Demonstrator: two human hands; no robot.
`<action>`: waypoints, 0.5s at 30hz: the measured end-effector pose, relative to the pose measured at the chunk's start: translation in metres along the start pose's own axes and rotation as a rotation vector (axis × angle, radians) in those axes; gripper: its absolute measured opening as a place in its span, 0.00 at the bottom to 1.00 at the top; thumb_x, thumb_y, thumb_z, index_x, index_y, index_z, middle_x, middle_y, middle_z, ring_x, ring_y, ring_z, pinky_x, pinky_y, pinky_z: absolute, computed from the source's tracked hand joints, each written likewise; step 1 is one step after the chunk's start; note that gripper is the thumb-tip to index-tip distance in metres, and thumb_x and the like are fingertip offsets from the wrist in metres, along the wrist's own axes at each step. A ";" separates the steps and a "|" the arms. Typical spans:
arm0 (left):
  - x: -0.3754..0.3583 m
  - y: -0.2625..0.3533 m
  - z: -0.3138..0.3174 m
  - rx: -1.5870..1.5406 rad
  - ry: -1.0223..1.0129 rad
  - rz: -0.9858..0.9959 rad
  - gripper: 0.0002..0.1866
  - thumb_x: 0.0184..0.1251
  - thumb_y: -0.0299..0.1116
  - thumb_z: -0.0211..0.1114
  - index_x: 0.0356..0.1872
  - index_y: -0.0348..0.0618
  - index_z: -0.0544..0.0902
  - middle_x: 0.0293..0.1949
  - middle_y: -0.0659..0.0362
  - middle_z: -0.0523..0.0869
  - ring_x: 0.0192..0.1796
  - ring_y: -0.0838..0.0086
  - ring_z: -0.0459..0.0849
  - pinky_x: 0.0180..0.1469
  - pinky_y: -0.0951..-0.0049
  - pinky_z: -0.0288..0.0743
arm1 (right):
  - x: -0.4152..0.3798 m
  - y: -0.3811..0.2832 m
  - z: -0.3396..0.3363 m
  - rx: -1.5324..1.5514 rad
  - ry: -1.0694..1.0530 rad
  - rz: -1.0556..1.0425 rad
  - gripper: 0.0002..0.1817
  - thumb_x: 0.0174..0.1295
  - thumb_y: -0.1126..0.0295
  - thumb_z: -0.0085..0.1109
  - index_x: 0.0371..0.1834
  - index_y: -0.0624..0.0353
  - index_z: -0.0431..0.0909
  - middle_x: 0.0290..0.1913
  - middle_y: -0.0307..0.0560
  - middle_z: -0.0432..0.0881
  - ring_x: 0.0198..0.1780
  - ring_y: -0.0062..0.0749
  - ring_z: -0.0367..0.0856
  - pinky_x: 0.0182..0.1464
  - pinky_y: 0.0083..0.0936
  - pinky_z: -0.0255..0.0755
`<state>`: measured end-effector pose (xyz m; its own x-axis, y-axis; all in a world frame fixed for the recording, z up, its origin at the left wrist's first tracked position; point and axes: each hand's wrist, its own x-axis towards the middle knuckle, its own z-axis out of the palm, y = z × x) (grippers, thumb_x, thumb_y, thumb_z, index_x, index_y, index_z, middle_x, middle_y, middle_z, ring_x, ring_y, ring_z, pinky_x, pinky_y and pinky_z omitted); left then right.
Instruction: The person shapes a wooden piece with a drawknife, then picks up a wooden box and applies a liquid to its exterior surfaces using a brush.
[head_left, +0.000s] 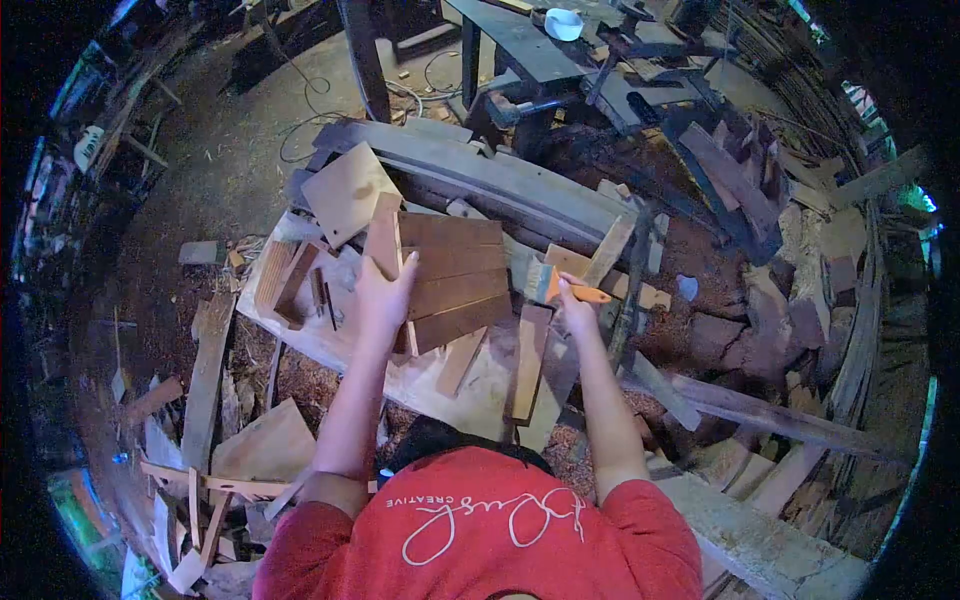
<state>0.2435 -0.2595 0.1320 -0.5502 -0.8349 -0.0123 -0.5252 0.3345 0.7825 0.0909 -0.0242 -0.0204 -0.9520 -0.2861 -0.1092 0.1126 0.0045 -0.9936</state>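
Observation:
My left hand [388,292] is closed around the left edge of a slatted wooden box [458,275], thumb toward its brown slatted face. The box is tilted above a pale work board [400,378]. In my right hand [577,308] is a paintbrush [562,285] with an orange handle, its bristles pointing left, a little apart from the box's right side. Below the brush lies a narrow wooden block [530,362]. A square wooden panel [350,193] rests behind my left hand, and a smaller wooden frame piece [290,278] sits to the left.
A long thick plank [490,180] runs behind the work board. Scrap wood [735,185] is piled at the right, and more offcuts [265,445] lie at the lower left. At the back, a dark metal table [525,45] carries a white bowl-like object [564,24]. A cable [318,88] trails over the floor.

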 end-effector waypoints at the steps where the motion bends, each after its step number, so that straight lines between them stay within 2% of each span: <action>1: -0.001 0.003 0.001 0.054 0.003 -0.010 0.31 0.43 0.51 0.59 0.38 0.29 0.67 0.34 0.38 0.74 0.39 0.50 0.74 0.42 0.62 0.66 | -0.006 -0.010 0.012 0.077 -0.018 -0.032 0.11 0.51 0.69 0.53 0.37 0.60 0.73 0.31 0.40 0.74 0.31 0.18 0.71 0.33 0.16 0.67; 3: -0.003 0.011 0.002 0.068 -0.007 -0.013 0.31 0.42 0.51 0.59 0.38 0.29 0.67 0.33 0.38 0.74 0.39 0.50 0.74 0.41 0.62 0.66 | -0.024 -0.045 0.039 -0.092 -0.096 0.147 0.12 0.53 0.67 0.51 0.38 0.61 0.72 0.32 0.39 0.74 0.32 0.19 0.71 0.35 0.15 0.66; 4: -0.004 0.014 0.002 0.083 -0.016 -0.018 0.32 0.42 0.52 0.59 0.37 0.29 0.67 0.32 0.37 0.74 0.39 0.49 0.74 0.41 0.61 0.66 | -0.023 -0.033 0.053 -0.028 -0.162 0.088 0.10 0.53 0.68 0.50 0.36 0.61 0.73 0.31 0.39 0.74 0.32 0.19 0.71 0.36 0.16 0.66; 6: -0.006 0.021 0.001 0.131 -0.029 -0.006 0.32 0.42 0.52 0.59 0.37 0.29 0.67 0.32 0.37 0.74 0.39 0.49 0.74 0.41 0.61 0.67 | -0.022 -0.019 0.072 -0.208 -0.157 -0.053 0.09 0.53 0.69 0.50 0.35 0.61 0.74 0.29 0.38 0.74 0.30 0.18 0.70 0.35 0.16 0.65; 7: -0.006 0.022 0.000 0.174 -0.046 0.009 0.33 0.41 0.53 0.59 0.37 0.29 0.67 0.32 0.37 0.74 0.39 0.49 0.73 0.41 0.61 0.67 | -0.026 -0.035 0.080 -0.203 -0.159 -0.054 0.09 0.53 0.69 0.50 0.35 0.61 0.74 0.29 0.38 0.74 0.30 0.18 0.70 0.35 0.16 0.65; 10: -0.002 0.019 0.003 0.169 -0.046 0.036 0.34 0.41 0.54 0.58 0.37 0.28 0.66 0.31 0.37 0.75 0.39 0.49 0.73 0.41 0.61 0.67 | -0.035 -0.088 0.086 -0.067 -0.100 -0.087 0.09 0.53 0.69 0.49 0.35 0.61 0.74 0.28 0.37 0.74 0.29 0.16 0.70 0.32 0.15 0.64; 14: -0.004 0.031 0.002 0.168 -0.063 0.035 0.34 0.41 0.53 0.58 0.38 0.28 0.66 0.32 0.36 0.74 0.39 0.49 0.73 0.42 0.62 0.67 | -0.034 -0.138 0.089 0.062 -0.258 -0.023 0.10 0.53 0.70 0.48 0.34 0.63 0.73 0.33 0.41 0.75 0.31 0.19 0.72 0.33 0.16 0.68; 15: -0.006 0.041 -0.002 0.181 -0.084 0.016 0.32 0.42 0.51 0.59 0.41 0.30 0.66 0.35 0.39 0.74 0.41 0.51 0.73 0.43 0.64 0.66 | -0.030 -0.139 0.091 0.311 -0.311 0.001 0.10 0.54 0.69 0.48 0.36 0.63 0.73 0.34 0.41 0.75 0.32 0.20 0.72 0.33 0.16 0.68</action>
<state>0.2260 -0.2416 0.1651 -0.6075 -0.7922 -0.0587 -0.6200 0.4266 0.6585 0.1294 -0.1037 0.1238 -0.8263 -0.5611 -0.0492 0.2392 -0.2704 -0.9326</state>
